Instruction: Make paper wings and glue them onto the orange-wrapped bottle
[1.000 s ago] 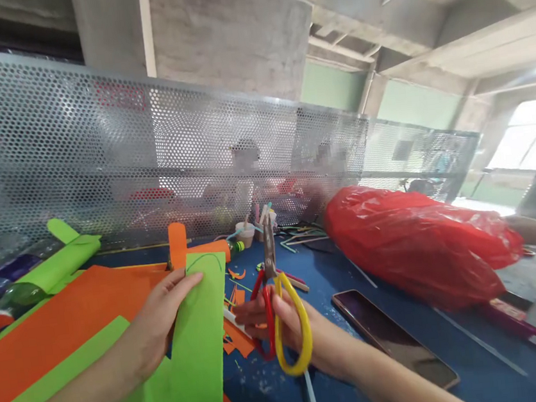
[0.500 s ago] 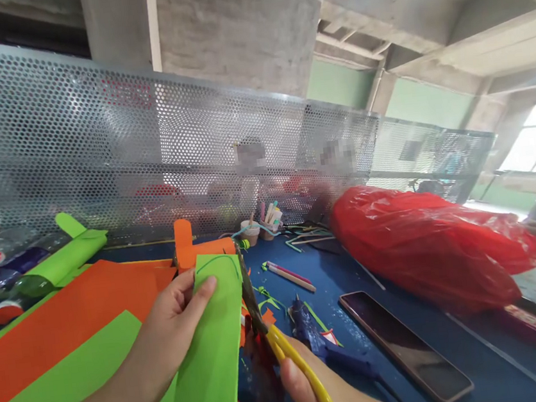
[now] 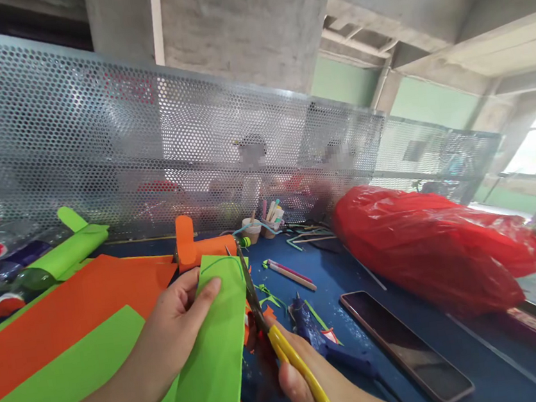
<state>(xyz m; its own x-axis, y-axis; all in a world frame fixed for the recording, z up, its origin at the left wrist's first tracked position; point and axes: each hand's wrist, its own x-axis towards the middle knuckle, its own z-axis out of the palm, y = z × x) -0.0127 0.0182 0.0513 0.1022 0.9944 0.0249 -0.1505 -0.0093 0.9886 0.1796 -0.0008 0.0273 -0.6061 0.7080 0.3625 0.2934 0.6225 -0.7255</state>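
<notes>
Pinching a green strip below its drawn curve, apparently uncut, fingers of the left hand steady it beside scissors gripped by the right hand.

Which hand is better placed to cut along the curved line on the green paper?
Probably the right hand: it holds the scissors, with the blades beside the line, while the left hand grips the paper.
</notes>
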